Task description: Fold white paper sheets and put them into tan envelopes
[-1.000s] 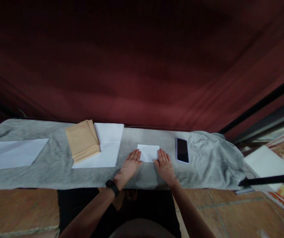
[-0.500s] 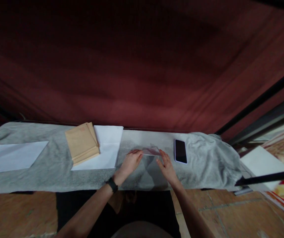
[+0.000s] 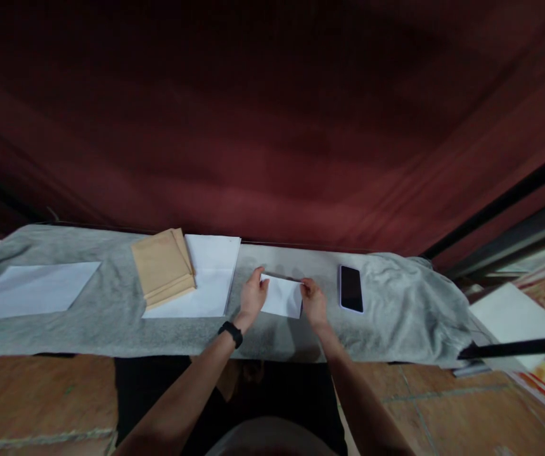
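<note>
A small folded white sheet of paper [image 3: 282,296] is held between my two hands, just over the grey cloth [image 3: 272,339]. My left hand [image 3: 253,296] grips its left edge, thumb on the near face. On the opposite side, my right hand [image 3: 314,301] pinches the upper right corner with bent fingers. The paper's broad face is turned toward me. To the right of my right hand lies a phone [image 3: 351,289] with a dark screen and a pale purple edge.
Left of my hands, several brown envelopes [image 3: 162,265] overlap a stack of white paper [image 3: 214,275]. Another white sheet [image 3: 35,288] lies farther left. A dark red wall [image 3: 272,158] rises behind the cloth, and a black bar [image 3: 519,347] juts in at right.
The folded paper, seen nearly edge-on before, now shows its flat white face. Both hands have closed on its sides; the right fingers were straighter. The view has shifted slightly.
</note>
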{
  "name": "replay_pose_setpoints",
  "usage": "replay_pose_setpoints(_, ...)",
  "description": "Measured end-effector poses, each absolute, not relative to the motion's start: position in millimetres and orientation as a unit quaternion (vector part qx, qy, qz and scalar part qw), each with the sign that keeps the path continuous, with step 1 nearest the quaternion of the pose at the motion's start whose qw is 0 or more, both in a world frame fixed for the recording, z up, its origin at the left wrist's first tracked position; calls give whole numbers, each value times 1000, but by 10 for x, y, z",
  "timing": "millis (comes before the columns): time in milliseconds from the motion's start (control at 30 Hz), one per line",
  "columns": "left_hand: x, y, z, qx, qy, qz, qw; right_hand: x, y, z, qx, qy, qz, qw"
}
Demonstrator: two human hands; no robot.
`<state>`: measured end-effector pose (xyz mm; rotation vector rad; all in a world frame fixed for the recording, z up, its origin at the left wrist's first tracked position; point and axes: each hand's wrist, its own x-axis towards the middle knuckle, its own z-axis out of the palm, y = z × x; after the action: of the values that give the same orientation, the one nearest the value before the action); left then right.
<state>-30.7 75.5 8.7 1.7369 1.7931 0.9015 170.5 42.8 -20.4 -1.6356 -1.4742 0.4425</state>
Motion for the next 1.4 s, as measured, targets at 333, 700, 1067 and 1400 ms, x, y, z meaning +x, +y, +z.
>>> replay_pose_setpoints(333, -26, 293, -288, 835, 528, 152, 23, 1442, 364, -291, -669, -649, 80, 354)
replay_pose_setpoints(700, -255, 198, -358, 837, 530, 135, -13, 1195, -78, -378, -613, -763, -17, 207)
replay_pose_setpoints(1067, -464, 174, -318, 804, 573, 160, 0, 1583, -208, -418, -653, -734, -68, 175)
replay_pose_setpoints(1400, -128, 104, -328, 851, 505, 146, 8, 1312, -168, -313, -639, -739, -8, 214)
